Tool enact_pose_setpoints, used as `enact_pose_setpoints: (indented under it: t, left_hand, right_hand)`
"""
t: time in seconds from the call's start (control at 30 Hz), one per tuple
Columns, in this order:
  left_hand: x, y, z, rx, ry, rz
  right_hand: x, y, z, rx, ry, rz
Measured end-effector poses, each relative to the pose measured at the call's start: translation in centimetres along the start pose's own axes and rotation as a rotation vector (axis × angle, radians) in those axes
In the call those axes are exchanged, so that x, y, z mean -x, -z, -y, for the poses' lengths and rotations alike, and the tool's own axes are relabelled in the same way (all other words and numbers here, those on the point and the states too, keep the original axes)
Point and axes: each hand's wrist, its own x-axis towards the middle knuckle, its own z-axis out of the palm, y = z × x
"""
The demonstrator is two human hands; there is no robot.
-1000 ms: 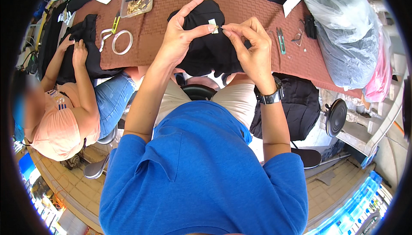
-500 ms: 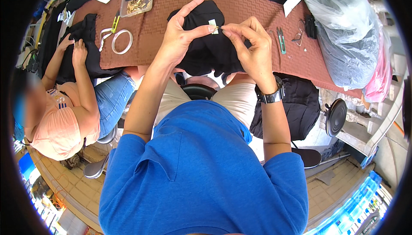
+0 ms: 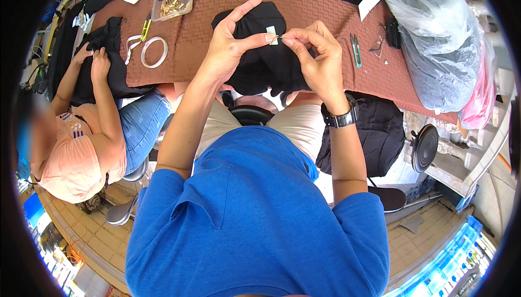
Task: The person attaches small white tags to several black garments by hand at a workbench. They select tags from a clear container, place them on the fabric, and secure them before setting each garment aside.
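A black garment (image 3: pixel 260 63) lies bunched on the table in front of me and hangs over its near edge. A small white label (image 3: pixel 272 31) shows on it. At the label, the thumb tip of my left hand (image 3: pixel 227 44) presses on a tiny gold-coloured pin (image 3: pixel 276 37); its index finger sticks out away from me, and the other fingers are hidden. My right hand (image 3: pixel 317 52) meets it from the right, thumb and index finger pinched on a thin dark strand beside the pin. The exact shape of these small pieces is hard to make out.
A clear box (image 3: pixel 187 9) of gold-coloured pins, a yellow thread snipper (image 3: pixel 146 27) and a white ring (image 3: pixel 154 52) lie left; a green thread snipper (image 3: pixel 355 51), glasses (image 3: pixel 378 42) and a filled plastic bag (image 3: pixel 434 42) right. At left, a person (image 3: pixel 87 150) handles black cloth.
My right hand has shifted very slightly, and the fingertips are a little lower. More of the label and the gold-coloured pin shows between my hands. The label has moved slightly right.
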Motion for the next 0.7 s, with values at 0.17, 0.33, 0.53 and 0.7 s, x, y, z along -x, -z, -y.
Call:
enact_pose_setpoints:
  t: [0.17, 0.33, 0.53, 0.7]
  left_hand:
    - [0.0, 0.0, 0.2, 0.053, 0.020, -0.001]
    - [-0.1, -0.1, 0.3, 0.067, 0.022, 0.007]
    - [0.0, 0.3, 0.4, 0.066, 0.038, 0.052]
    - [-0.1, 0.5, 0.4, 0.090, 0.061, 0.056]
  right_hand:
    - [0.1, -0.2, -0.4, -0.058, -0.043, 0.000]
    - [0.3, -0.7, -1.4, -0.206, -0.138, -0.005]
    - [0.2, -0.3, -1.4, -0.171, -0.112, 0.049]
    - [0.3, -0.2, -1.6, -0.219, -0.168, 0.084]
